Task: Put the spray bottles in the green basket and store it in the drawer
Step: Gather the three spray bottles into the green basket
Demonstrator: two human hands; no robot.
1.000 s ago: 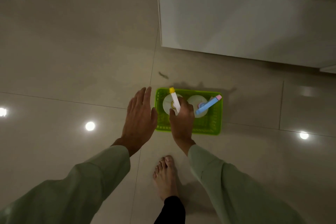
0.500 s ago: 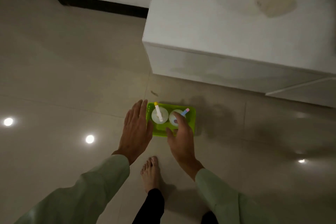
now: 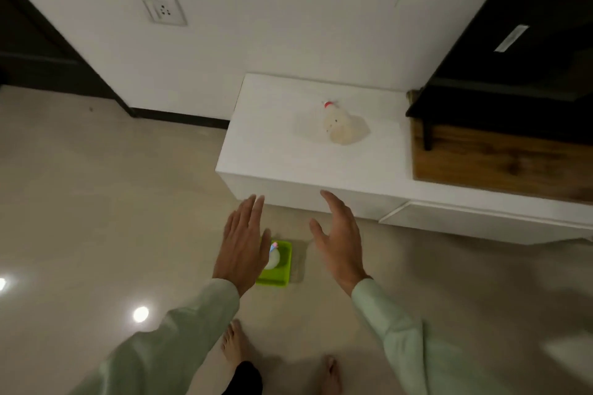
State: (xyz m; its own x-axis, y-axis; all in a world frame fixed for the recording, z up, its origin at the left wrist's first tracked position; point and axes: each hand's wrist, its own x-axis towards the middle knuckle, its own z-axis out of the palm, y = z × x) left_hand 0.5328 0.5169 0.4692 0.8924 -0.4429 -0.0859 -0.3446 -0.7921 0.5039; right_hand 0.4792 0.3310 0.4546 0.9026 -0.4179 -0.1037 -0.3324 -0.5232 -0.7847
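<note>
The green basket (image 3: 282,269) stands on the tiled floor far below me, partly hidden behind my left hand (image 3: 242,245). One white spray bottle (image 3: 275,256) with a blue and pink nozzle shows inside it; the other bottle is hidden by my left hand. My right hand (image 3: 340,237) hovers to the right of the basket. Both hands are raised well above it, palms facing each other, fingers apart and holding nothing. The white drawer unit (image 3: 314,183) stands just beyond my fingertips, its drawer front (image 3: 481,221) at the right.
A pale bag with a red tie (image 3: 343,125) lies on top of the white unit. A wooden block (image 3: 500,157) under a black appliance (image 3: 519,58) sits at the right. My bare feet (image 3: 234,343) stand on the floor below. A wall socket (image 3: 163,11) is at the back.
I have risen from the floor, so the basket now looks small and far below. My right hand let go of the spray bottle and both hands lifted away from the basket.
</note>
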